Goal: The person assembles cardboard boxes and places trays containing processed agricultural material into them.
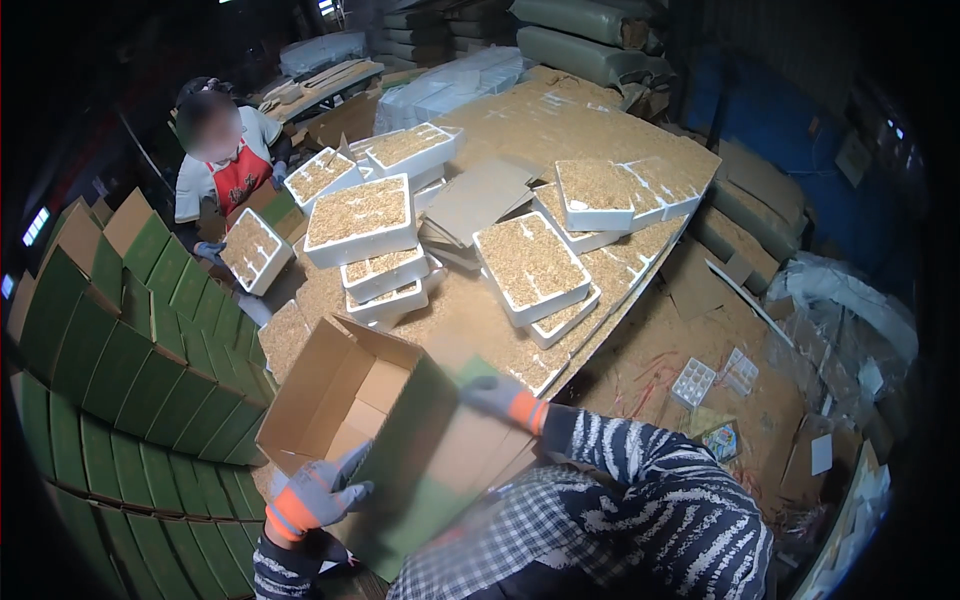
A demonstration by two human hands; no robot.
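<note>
My left hand point(319, 491), in a grey and orange glove, grips the near edge of a green-sided cardboard box point(420, 420), tilted with its brown inside showing. To the right, my right hand point(495, 397), gloved alike and somewhat blurred, lies over flat cardboard sheets point(495, 442) beside the box; whether it grips one I cannot tell. White foam trays point(361, 221) filled with husk-like material stand stacked beyond the box. Another stack of such trays point(531, 266) stands farther right, with brown cardboard pieces point(480, 199) lying between the stacks.
Rows of green cardboard boxes point(150, 375) are stacked along the left. A co-worker point(232, 165) across the table holds a filled foam tray point(256, 251). The table's right edge point(622, 307) slants away; clear plastic egg-type trays point(694, 382) and scraps lie on the floor.
</note>
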